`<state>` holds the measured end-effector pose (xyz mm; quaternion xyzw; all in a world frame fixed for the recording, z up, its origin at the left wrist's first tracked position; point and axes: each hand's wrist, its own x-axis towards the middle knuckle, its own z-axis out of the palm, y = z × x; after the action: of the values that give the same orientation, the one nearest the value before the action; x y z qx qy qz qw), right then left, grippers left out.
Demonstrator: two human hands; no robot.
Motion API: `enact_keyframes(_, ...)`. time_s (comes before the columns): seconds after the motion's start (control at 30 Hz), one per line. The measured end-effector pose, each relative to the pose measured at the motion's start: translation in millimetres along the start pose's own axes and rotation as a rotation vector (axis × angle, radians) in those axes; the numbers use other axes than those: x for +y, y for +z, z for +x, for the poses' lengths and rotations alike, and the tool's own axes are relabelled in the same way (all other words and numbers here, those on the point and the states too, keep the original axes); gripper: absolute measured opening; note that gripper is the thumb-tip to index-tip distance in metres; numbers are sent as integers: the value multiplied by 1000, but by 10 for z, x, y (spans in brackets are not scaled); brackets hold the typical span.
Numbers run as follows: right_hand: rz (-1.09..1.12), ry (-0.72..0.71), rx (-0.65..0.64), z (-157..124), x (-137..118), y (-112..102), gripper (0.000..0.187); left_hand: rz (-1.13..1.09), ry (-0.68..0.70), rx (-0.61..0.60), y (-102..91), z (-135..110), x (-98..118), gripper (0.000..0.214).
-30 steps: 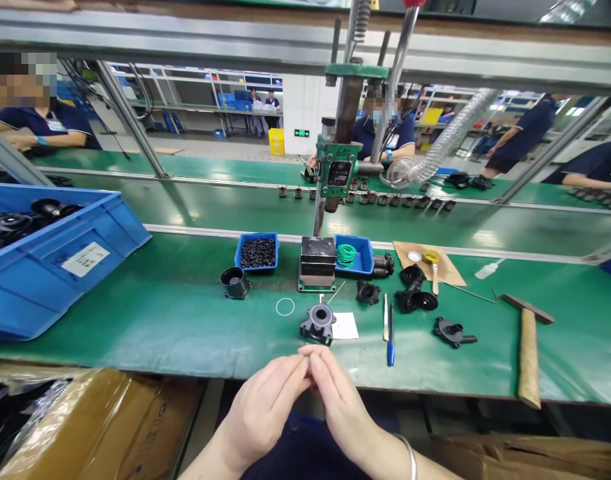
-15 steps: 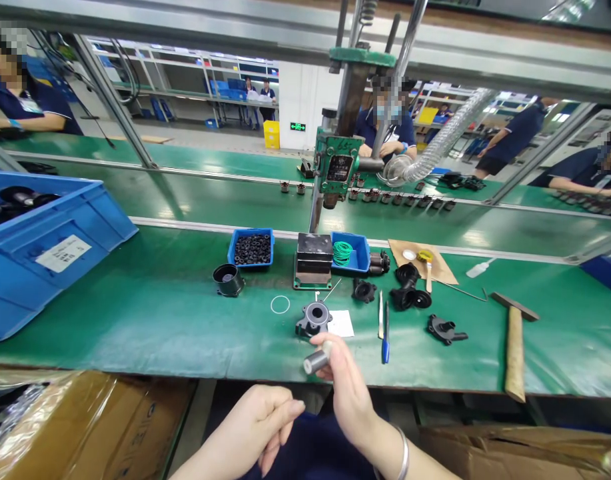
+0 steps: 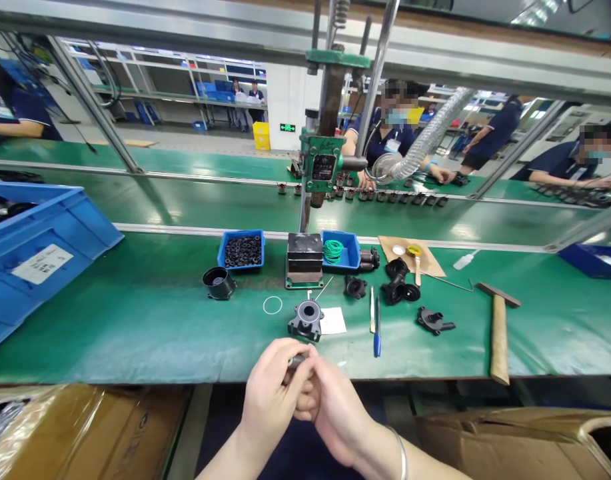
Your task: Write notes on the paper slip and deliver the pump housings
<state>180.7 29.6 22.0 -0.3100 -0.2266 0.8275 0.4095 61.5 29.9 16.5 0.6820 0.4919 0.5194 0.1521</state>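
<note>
Close together at the bench's front edge, my left hand (image 3: 271, 385) and my right hand (image 3: 335, 403) both have their fingers closed round a small dark grey cylinder (image 3: 296, 361). Most of it is hidden by the fingers. Just beyond them, a black pump housing (image 3: 306, 320) with a round central hole lies on the green bench. A white card (image 3: 333, 321) is beside the housing on the right. To its left lies a thin white ring (image 3: 272, 305).
Behind stands a green press (image 3: 324, 163) above its black block (image 3: 305, 250). Blue bins hold black parts (image 3: 242, 252) and green rings (image 3: 334, 251). A pen (image 3: 377, 333), black castings (image 3: 399, 283) and a hammer (image 3: 499, 333) lie right; a large blue crate (image 3: 50, 233) stands left.
My left hand has moved up and right to the cylinder, which only my right hand held before. My right hand has come slightly left and down. The view has shifted a little.
</note>
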Motion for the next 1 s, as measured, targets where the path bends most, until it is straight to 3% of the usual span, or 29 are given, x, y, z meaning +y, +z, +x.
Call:
enact_keyframes(0.1, -23, -28, -29, -3, 22, -21, 35, -50, -89, 38, 44, -4, 16, 20)
enact_keyframes(0.2, -53, -47, -76, -3, 13, -47, 32, -114, -355, 40, -12, 13, 11, 31)
enact_keyframes(0.3, 11, -20, -147, -5, -32, -69, 39, -167, -571, 162, -116, 26, -56, 40)
enact_keyframes(0.33, 43, 6, -170, -6, -52, -76, 40, -168, -579, 200, -149, 24, -91, 43)
enact_keyframes(0.4, 97, 65, -211, -6, -85, -87, 42, -175, -462, 225, -191, 12, -160, 39)
enact_keyframes(0.47, 128, 129, -254, -6, -101, -92, 44, -151, -255, 176, -188, -5, -207, 24)
enact_keyframes(0.53, 131, 166, -276, -5, -96, -91, 48, -95, -77, 99, -141, -22, -219, 24)
enact_keyframes(0.6, 93, 169, -274, -3, -77, -89, 54, -53, -27, 69, -73, -40, -198, 17)
enact_keyframes(0.8, -32, 24, -190, 20, 0, -118, 51, -200, -222, 134, -14, -76, -72, 8)
enact_keyframes(0.93, -57, -130, -219, 43, -9, -166, 35, -374, -438, 83, -115, -57, -3, 33)
enact_keyframes(1.0, -54, -172, -257, 54, -37, -188, 33, -318, -430, 117, -171, -44, 16, 45)
